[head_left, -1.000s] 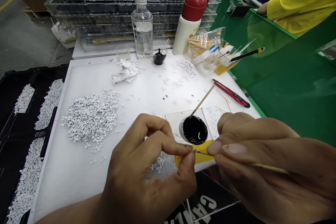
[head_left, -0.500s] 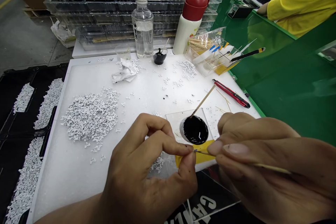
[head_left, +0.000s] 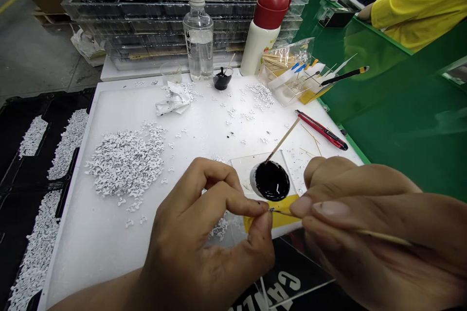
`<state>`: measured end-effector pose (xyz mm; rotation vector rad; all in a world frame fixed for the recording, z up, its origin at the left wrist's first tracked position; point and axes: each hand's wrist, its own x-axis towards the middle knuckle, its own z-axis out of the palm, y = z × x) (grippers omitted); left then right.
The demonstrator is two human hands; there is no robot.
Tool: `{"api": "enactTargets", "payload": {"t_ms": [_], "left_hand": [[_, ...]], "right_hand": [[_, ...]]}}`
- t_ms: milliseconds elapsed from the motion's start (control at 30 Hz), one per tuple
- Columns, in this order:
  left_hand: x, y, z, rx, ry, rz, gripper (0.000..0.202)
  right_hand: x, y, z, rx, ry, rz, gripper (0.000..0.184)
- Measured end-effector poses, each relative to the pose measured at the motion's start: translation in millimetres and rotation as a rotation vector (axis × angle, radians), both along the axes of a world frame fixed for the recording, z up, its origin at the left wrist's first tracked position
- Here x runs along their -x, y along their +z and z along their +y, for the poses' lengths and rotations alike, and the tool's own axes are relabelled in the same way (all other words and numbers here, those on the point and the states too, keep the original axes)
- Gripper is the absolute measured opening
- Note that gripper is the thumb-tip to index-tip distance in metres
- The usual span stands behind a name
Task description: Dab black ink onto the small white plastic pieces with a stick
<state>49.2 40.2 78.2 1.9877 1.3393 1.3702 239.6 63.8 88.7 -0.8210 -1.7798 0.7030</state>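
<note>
Pinches a tiny part point(head_left: 271, 209) narrowly between thumb and forefinger of the left hand point(head_left: 204, 243), and grips a thin stick point(head_left: 383, 236) pen-fashion in the right hand point(head_left: 379, 209), dark tip at or just beside the part; contact too small to make out. Could skid the tip onto a finger through any tremor, or lose the part from so slight a hold. Has a yellow sheet point(head_left: 282, 222) just behind the fingertips, and right beyond, a cup point(head_left: 253, 178) of black liquid point(head_left: 272, 181). Could tip the cup by catching a knuckle, or by knocking the second stick point(head_left: 282, 141) slanting over the rim. Has a heap of white pieces point(head_left: 126, 160) to the left, perhaps exposed to stray drips. Farther back, has a red knife point(head_left: 321, 129) and a clear bottle point(head_left: 200, 53), well apart from the hands.
</note>
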Motion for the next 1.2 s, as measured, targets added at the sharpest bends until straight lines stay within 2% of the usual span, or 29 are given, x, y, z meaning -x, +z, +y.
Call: {"api": "enactTargets", "payload": {"t_ms": [167,267,400,467,567,667,833,967,1133,1200], "left_hand": [[1.4,-1.2,-1.4,0.000,0.001,0.003,0.011],[1.2,-2.2,-2.3,0.004,0.000,-0.007,0.011],[-1.4,-2.1,-1.7,0.004,0.011,-0.007,0.010],[-2.3,-1.5,-0.8,0.005,0.015,-0.004,0.010],[-1.8,-0.8,0.2,0.004,0.007,-0.006,0.012],[0.0,-1.1,0.2,0.009,0.001,-0.006,0.014],[0.2,-2.3,-0.5,-0.003,0.004,-0.008,0.015],[-2.8,-1.7,-0.1,-0.012,0.008,-0.010,0.014],[-2.7,-1.1,0.3,-0.001,0.002,-0.016,0.015],[-1.7,-1.4,-0.2,0.003,0.002,-0.018,0.015]], "right_hand": [[-1.2,0.6,-1.3,0.035,0.019,-0.056,0.016],[-3.6,-4.8,-1.2,0.029,-0.004,-0.039,0.016],[-7.6,-14.8,-0.3,-0.081,0.006,-0.064,0.025],[-5.6,-14.7,0.6,-0.126,-0.076,-0.045,0.023],[3.0,-7.1,4.1,-0.071,-0.187,0.053,0.017],[10.3,-1.0,9.5,-0.062,-0.113,0.127,0.024],[8.6,-6.5,12.3,-0.059,-0.023,0.145,0.025],[8.0,-5.0,13.5,-0.049,-0.014,0.153,0.025],[13.0,2.6,18.8,-0.113,0.036,0.205,0.043],[13.8,3.5,19.8,-0.101,0.037,0.210,0.042]]}}
